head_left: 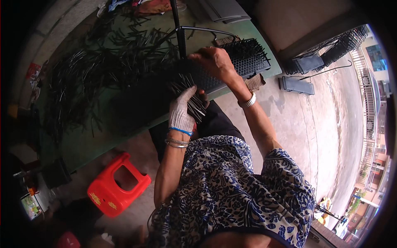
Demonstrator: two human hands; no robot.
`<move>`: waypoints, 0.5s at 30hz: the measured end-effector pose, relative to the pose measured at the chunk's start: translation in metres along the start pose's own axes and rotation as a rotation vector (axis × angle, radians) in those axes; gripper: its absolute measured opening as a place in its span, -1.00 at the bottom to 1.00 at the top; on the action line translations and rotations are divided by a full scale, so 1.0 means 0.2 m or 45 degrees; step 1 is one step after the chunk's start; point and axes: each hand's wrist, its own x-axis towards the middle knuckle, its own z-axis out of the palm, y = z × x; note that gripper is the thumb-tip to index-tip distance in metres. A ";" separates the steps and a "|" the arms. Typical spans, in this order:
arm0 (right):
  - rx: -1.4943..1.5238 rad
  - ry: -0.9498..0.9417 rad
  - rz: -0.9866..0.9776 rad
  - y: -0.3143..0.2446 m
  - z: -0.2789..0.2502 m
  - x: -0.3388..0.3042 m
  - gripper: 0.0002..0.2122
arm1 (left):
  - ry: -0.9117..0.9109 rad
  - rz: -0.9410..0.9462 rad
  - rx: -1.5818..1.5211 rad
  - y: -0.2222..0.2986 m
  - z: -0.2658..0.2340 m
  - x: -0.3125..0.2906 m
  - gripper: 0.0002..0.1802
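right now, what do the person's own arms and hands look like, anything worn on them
The left hand wears a whitish knitted fabric glove with a blue cuff edge, above silver-coloured metal bangles. The right hand is ungloved, with a whitish segmented wristband. The right short sleeve has a dark-blue-and-white leafy print.

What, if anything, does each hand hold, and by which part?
The left hand holds a bundle of thin black sticks at mid-length; whether the right hand holds anything is unclear.

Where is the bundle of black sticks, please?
In the head view, the bundle is in the gloved left hand, left of and below the right hand.
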 end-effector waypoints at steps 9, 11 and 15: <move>0.901 -0.555 0.381 -0.08 -0.10 -0.13 -0.83 | -0.085 0.015 0.123 -0.01 0.01 0.03 -0.81; 0.913 -0.478 0.322 -0.06 -0.10 -0.12 -0.86 | -0.081 0.024 0.149 -0.01 0.00 0.04 -0.80; 0.611 0.137 0.248 -0.08 -0.11 -0.08 -0.91 | 0.024 0.007 0.035 0.00 -0.01 0.05 -0.81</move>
